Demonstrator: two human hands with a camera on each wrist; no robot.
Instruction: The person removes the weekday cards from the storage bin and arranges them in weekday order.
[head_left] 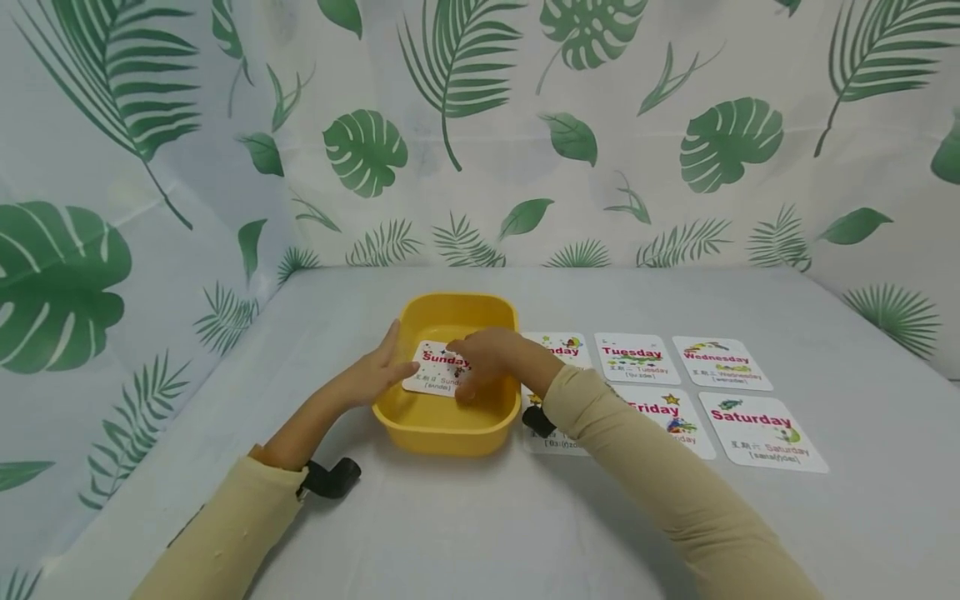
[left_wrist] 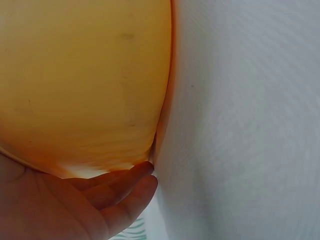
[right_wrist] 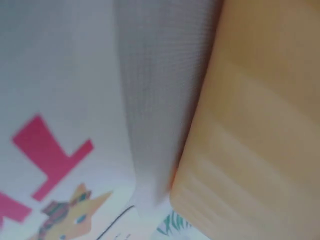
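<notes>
A yellow plastic basin (head_left: 442, 442) stands on the white table. My left hand (head_left: 372, 375) holds its left rim, thumb on the inner side and the other fingers along the outer wall, as the left wrist view shows. Inside the basin is a white Sunday card (head_left: 431, 379) with red lettering. My right hand (head_left: 491, 358) reaches over the right rim and grips this card at its right side, thumb near the lower edge and fingertips near the upper one. The right wrist view shows only the basin's outer wall (right_wrist: 260, 125) and part of a card beside it.
Right of the basin, weekday cards lie in two rows. Tuesday (head_left: 637, 358) and Wednesday (head_left: 722, 362) are at the back, Saturday (head_left: 763, 431) and Friday (head_left: 667, 417) in front. The right forearm partly covers others. A leaf-patterned curtain (head_left: 510, 192) rises behind.
</notes>
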